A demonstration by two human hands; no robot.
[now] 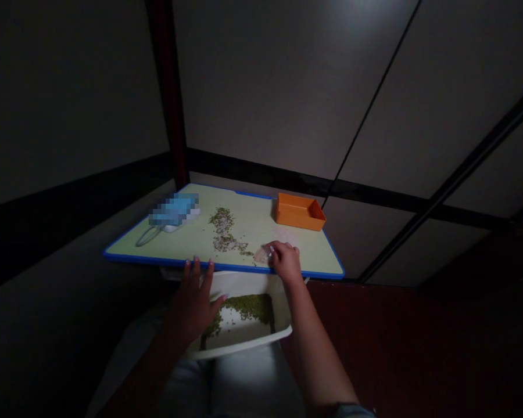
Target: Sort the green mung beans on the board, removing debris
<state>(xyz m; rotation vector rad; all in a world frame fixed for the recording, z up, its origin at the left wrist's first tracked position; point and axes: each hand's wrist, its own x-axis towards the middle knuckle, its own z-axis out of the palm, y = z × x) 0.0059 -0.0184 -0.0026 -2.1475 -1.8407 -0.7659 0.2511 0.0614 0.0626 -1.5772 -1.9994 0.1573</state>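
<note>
My right hand (286, 262) is over the front part of the small table, its fingers bent inward with the tips pinched together. Beside those fingertips lies a pale patch of small grains (262, 253); what is in the pinch is too small to make out. To the left, green and whitish grains (224, 232) spread in a loose strip on the tabletop. My left hand (194, 305) is at the table's front edge, fingers spread and holding nothing. Partly behind it, a white bin (244, 349) sits over my lap with green bean-like grains (253, 306) inside.
An orange open box (300, 212) stands at the table's back right. At the back left lies a blurred blue item (174, 209) with a pale loop (147, 235). The pale yellow tabletop (187, 241) has a blue rim. Wall panels (261, 87) rise behind it.
</note>
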